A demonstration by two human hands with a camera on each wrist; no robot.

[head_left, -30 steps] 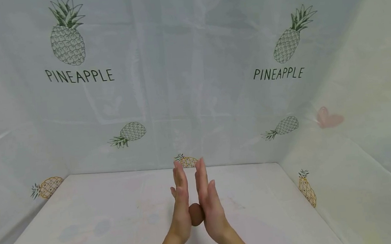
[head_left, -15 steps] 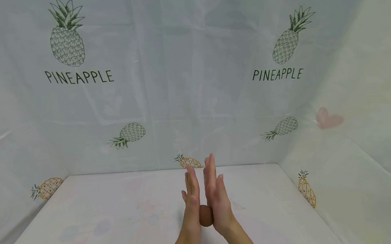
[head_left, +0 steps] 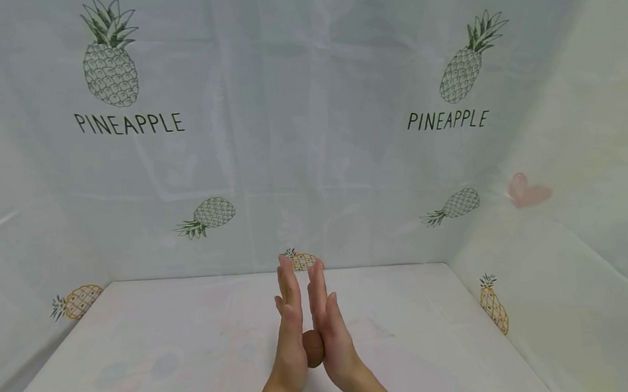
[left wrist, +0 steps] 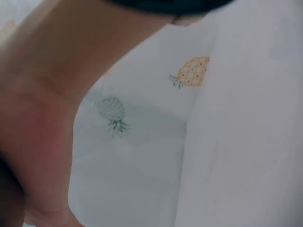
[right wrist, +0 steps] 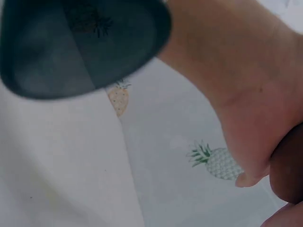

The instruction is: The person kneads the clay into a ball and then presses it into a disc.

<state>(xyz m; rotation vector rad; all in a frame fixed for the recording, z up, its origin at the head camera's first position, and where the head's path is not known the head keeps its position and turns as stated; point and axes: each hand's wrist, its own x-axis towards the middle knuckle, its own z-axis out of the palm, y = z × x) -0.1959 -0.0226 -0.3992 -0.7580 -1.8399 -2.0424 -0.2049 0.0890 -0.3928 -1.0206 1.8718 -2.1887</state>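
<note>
Both hands are up in front, palms facing each other, fingers straight and pointing away toward the back wall. The left hand point(head_left: 291, 334) and right hand point(head_left: 330, 333) have a small brown ball point(head_left: 313, 348) squeezed between the palms, low down near the heels, so flat palms do the holding and no fingers curl round it. The fingertips stand a little apart above it. The right wrist view shows the ball point(right wrist: 289, 168) dark and round at the base of that hand point(right wrist: 246, 90), with a dark blurry shape covering the top left corner. The left wrist view is mostly forearm and hand point(left wrist: 47, 118), and the ball is hard to make out there. Plenty of room around: the hands sit near the middle of the table point(head_left: 154, 363), well apart from its left and right edges and a fair way off the back edge. The table is covered in a pale cloth with faint coloured blotches. A white sheet point(head_left: 307, 127) printed with pineapples and the word PINEAPPLE hangs behind and wraps round both sides, meeting the table at the back.
</note>
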